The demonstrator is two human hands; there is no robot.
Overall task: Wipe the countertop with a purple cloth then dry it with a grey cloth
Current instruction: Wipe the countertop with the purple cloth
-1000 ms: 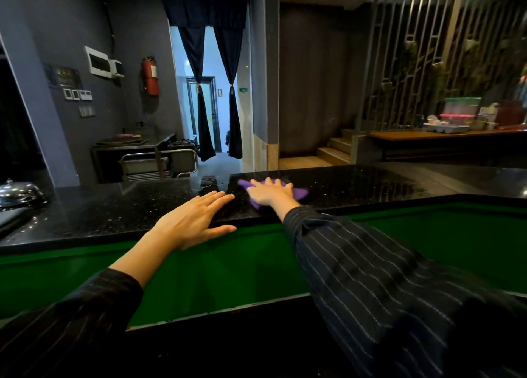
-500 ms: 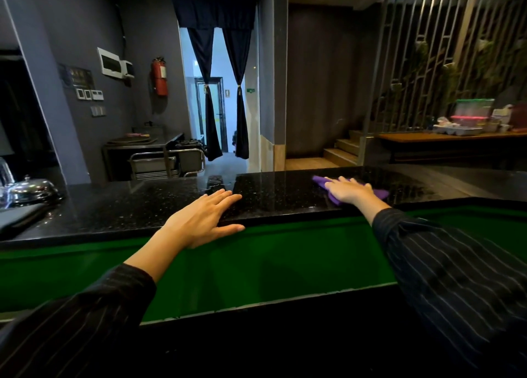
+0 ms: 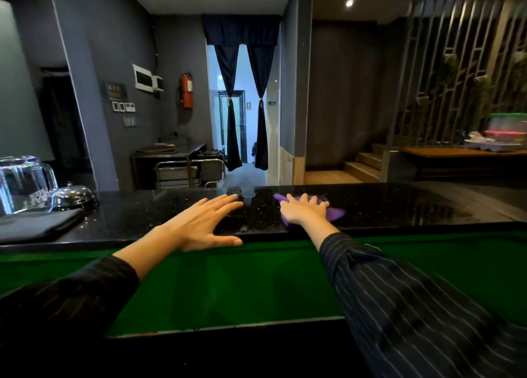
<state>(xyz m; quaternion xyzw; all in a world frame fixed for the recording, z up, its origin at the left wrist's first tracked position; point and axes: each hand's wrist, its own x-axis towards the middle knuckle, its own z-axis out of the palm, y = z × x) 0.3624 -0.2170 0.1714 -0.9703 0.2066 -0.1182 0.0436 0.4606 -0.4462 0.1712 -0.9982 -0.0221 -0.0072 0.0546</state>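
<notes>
A black speckled countertop (image 3: 399, 206) runs across the view above a green front panel. My right hand (image 3: 303, 209) lies flat with spread fingers on the purple cloth (image 3: 333, 213), pressing it onto the counter near the middle. My left hand (image 3: 202, 222) rests flat on the counter's near edge, fingers straight, thumb along the rim, a short way left of the cloth. A folded grey cloth (image 3: 37, 225) lies on the counter at the far left.
An upturned glass jug (image 3: 22, 184) and a shiny metal bell (image 3: 71, 196) stand at the far left behind the grey cloth. Damp streaks show on the counter to the right (image 3: 445, 208). Beyond are a doorway, steps and a wooden side table.
My right hand slid the purple cloth out to the right, then back left toward the middle. The view shifted right and up, bringing the jug and grey cloth into sight. My left hand stayed put.
</notes>
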